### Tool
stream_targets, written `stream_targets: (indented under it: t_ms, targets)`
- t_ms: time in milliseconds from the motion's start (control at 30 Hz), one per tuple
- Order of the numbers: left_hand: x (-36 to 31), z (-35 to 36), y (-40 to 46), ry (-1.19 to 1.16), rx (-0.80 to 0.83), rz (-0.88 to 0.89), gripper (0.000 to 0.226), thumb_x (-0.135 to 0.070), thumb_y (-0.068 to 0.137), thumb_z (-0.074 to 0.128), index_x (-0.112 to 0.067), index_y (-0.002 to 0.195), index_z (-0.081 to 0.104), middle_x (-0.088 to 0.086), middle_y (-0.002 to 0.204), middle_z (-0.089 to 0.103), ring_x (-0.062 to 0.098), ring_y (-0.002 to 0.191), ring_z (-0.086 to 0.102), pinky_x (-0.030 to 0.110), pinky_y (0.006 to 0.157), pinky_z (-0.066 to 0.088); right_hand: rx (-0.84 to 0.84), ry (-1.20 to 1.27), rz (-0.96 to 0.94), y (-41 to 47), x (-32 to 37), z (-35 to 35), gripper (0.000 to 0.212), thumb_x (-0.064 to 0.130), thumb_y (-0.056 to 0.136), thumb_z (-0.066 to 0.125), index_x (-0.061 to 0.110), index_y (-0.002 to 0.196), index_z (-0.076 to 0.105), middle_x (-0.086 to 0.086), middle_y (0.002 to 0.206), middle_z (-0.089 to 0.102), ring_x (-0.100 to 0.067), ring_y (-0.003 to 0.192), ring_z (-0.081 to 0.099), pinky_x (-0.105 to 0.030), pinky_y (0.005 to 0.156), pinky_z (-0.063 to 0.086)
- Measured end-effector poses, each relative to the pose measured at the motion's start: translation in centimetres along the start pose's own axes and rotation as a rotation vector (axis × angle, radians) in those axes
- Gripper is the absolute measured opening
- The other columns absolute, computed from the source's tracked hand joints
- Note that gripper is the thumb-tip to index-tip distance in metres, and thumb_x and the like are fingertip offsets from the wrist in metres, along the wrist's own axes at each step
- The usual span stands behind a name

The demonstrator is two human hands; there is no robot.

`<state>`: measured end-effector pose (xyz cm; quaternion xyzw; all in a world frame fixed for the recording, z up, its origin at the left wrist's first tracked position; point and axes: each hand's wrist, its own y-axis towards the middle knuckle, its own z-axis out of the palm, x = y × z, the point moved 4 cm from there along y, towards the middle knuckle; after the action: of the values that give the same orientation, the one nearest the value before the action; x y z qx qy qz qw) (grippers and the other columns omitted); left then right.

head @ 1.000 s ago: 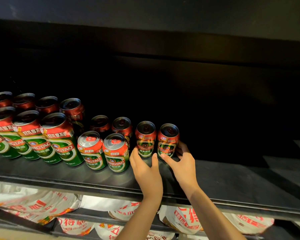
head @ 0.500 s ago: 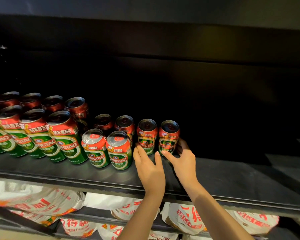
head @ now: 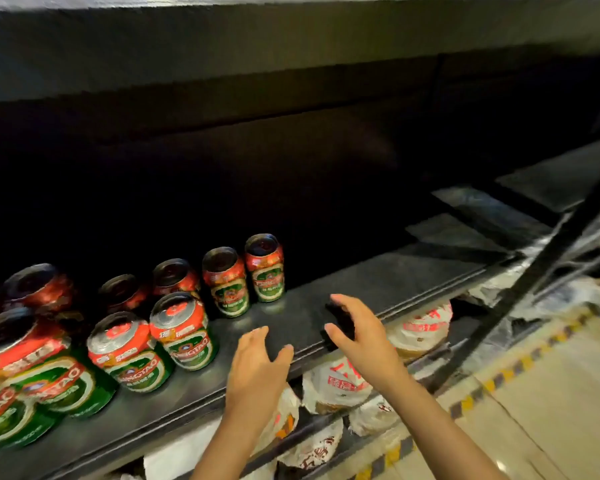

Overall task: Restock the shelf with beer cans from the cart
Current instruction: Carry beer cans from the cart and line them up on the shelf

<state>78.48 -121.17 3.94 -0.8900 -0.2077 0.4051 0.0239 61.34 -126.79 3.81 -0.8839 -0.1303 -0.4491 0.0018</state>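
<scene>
Green and red beer cans stand in rows on the dark shelf (head: 378, 282). The two rightmost cans (head: 265, 268) (head: 226, 281) stand side by side at the end of a row. Two shorter cans (head: 184, 330) (head: 129, 351) stand nearer the front edge, with taller cans (head: 52, 372) at the far left. My left hand (head: 257, 368) hovers over the shelf's front edge, fingers relaxed and holding nothing. My right hand (head: 357, 330) is to its right, fingers loosely spread, also empty, a short way in front of the rightmost cans. The cart is out of view.
The shelf's right half holds no cans. Below it a lower shelf carries white bags with red print (head: 336, 379) (head: 423, 327). A dark slanted upright (head: 534, 271) borders the shelf on the right. Tiled floor with yellow-black tape (head: 492, 382) lies at lower right.
Both hands have let go of the two rightmost cans and drawn back toward the shelf's front edge. The view has swung right and tilted.
</scene>
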Motion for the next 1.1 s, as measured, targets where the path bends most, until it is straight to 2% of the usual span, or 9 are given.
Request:
stream_targets:
  t_ms: [133,267,367,567,667,733,833,933,1100]
  targets:
    - [-2.8,0.7,-2.6,0.106,0.201,0.258,0.044,-0.036,0.093,0.052,-0.023,0.134,0.047,-0.006,0.135,0.049,0.013,0.124,0.045,0.029,0.099,0.035,-0.199,0.023,0.211,-9.8,-2.7,-5.3,0.028,0.031,0.092,0.057,0.037,0.119,0.053,0.026,0.118,0.054,0.01,0.11,0.049,-0.015,0.092,0.041]
    - [-6.4,5.2,-7.2,0.132,0.429,0.539,0.037,-0.029,0.093,0.054,-0.023,0.13,0.051,-0.012,0.127,0.049,0.006,0.111,0.046,0.021,0.092,0.033,-0.474,0.051,0.474,-22.4,-4.5,-9.2,0.022,0.024,0.09,0.062,0.044,0.099,0.057,0.028,0.104,0.064,0.011,0.104,0.054,-0.01,0.077,0.042]
    - [-8.2,9.5,-12.2,0.186,0.638,0.71,0.038,-0.031,0.094,0.053,-0.024,0.13,0.049,-0.008,0.133,0.047,0.009,0.121,0.045,0.018,0.094,0.032,-0.703,0.063,0.648,-33.1,-4.8,-10.2,0.023,0.019,0.088,0.065,0.039,0.098,0.061,0.036,0.104,0.06,0.011,0.102,0.056,-0.012,0.083,0.042]
    - [-9.8,15.5,-24.5,0.277,0.922,1.02,0.043,-0.032,0.092,0.054,-0.025,0.134,0.048,-0.012,0.132,0.049,0.007,0.121,0.047,0.02,0.1,0.034,-0.989,0.048,0.89,-49.8,-2.7,-9.3,0.019,0.019,0.087,0.064,0.035,0.097,0.063,0.018,0.1,0.067,0.008,0.098,0.059,-0.005,0.08,0.04]
    - [-9.3,17.5,-31.0,0.24,1.037,1.133,0.039,-0.029,0.091,0.057,-0.024,0.13,0.051,-0.012,0.126,0.053,0.005,0.118,0.049,0.017,0.097,0.035,-1.071,0.084,0.977,-56.2,-1.5,-8.2,0.017,0.022,0.088,0.063,0.035,0.099,0.062,0.016,0.106,0.065,0.001,0.103,0.058,-0.016,0.089,0.043]
    - [-8.8,18.8,-35.8,0.218,1.123,1.162,0.034,-0.026,0.09,0.059,-0.024,0.124,0.055,-0.012,0.118,0.057,0.003,0.111,0.052,0.016,0.091,0.037,-1.125,0.099,1.026,-60.7,-0.7,-7.4,0.017,0.026,0.088,0.063,0.036,0.101,0.062,0.018,0.108,0.064,0.003,0.105,0.057,-0.02,0.093,0.044]
    - [-7.0,21.3,-43.8,0.192,1.299,1.106,0.024,-0.017,0.088,0.063,-0.027,0.109,0.06,-0.008,0.109,0.063,0.008,0.104,0.059,0.015,0.085,0.042,-1.2,0.12,1.107,-68.8,0.9,-6.0,0.017,0.028,0.088,0.063,0.036,0.103,0.061,0.024,0.107,0.062,0.012,0.103,0.055,-0.006,0.082,0.041]
    - [-4.8,23.2,-52.8,0.18,1.473,1.025,0.021,-0.014,0.087,0.063,-0.026,0.105,0.062,-0.005,0.108,0.065,-0.001,0.098,0.059,0.004,0.079,0.041,-1.333,0.144,1.199,-77.8,2.9,-4.5,0.016,0.024,0.088,0.065,0.033,0.101,0.064,0.021,0.105,0.065,0.012,0.098,0.056,-0.003,0.078,0.04]
    - [-1.0,25.2,-65.6,0.211,1.652,0.979,0.024,-0.024,0.089,0.061,-0.028,0.113,0.061,-0.015,0.11,0.061,-0.005,0.102,0.056,0.015,0.079,0.044,-1.561,0.2,1.294,-90.2,5.4,-2.1,0.018,0.012,0.085,0.067,0.029,0.091,0.069,0.018,0.092,0.071,0.001,0.092,0.065,-0.027,0.087,0.049]
